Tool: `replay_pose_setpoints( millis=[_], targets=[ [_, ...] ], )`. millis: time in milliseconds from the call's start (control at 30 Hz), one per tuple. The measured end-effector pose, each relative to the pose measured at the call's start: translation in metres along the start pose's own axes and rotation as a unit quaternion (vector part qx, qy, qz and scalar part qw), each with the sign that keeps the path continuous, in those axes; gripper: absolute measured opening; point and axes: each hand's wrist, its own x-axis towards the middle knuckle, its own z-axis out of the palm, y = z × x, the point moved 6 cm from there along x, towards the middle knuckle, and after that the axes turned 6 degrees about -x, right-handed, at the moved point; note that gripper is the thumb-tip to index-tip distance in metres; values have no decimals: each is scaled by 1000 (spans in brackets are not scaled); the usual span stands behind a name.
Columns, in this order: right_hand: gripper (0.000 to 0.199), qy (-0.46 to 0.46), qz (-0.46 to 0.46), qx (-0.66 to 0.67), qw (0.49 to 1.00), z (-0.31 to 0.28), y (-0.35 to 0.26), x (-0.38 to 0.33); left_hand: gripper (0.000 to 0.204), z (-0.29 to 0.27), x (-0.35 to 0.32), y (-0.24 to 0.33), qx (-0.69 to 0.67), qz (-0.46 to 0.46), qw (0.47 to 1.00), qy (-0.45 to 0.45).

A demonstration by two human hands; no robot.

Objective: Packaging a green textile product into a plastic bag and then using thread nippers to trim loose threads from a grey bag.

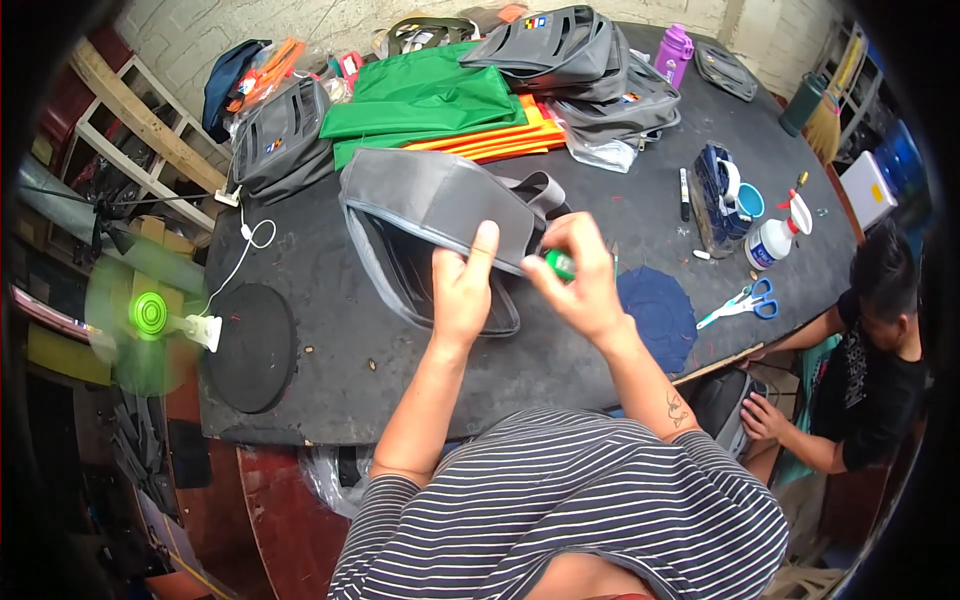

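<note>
An open grey bag [440, 195] is held up over the dark table, its dark inside facing me and a strap hanging at its right end. My left hand [462, 295] grips the bag's near edge, thumb on the outside and fingers out of sight within the opening. At the bag's right end, my right hand [585, 280] is closed around a small green object [561, 264]. Fingers cover most of that object, so I cannot make out its kind. The right fingertips are close to the bag's edge; whether they touch it is unclear.
Behind the bag lie folded green fabric [420, 110], orange fabric [540, 135] and stacked grey bags [545, 50]. Rightward are blue-handled scissors [740, 300], a spray bottle [775, 240] and round navy fabric [655, 315]. A green fan [150, 313] spins at left. A co-worker [860, 370] handles a bag.
</note>
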Motion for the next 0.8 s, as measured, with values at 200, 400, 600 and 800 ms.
replay_pose_setpoints(
  millis=[200,400,600,800],
  targets=[
    [30,17,195,-180,964,-41,116,-29,34,-30,36,6,-399,-44,905,141],
    [33,-35,125,-303,944,-49,124,-44,43,-65,52,-19,-477,-103,838,245],
    [75,-81,73,-33,994,-25,75,-11,38,-64,43,-6,-273,-286,915,-76],
    [79,-72,-26,-29,997,-28,33,8,29,-46,-11,51,337,-52,903,-260]
  ],
)
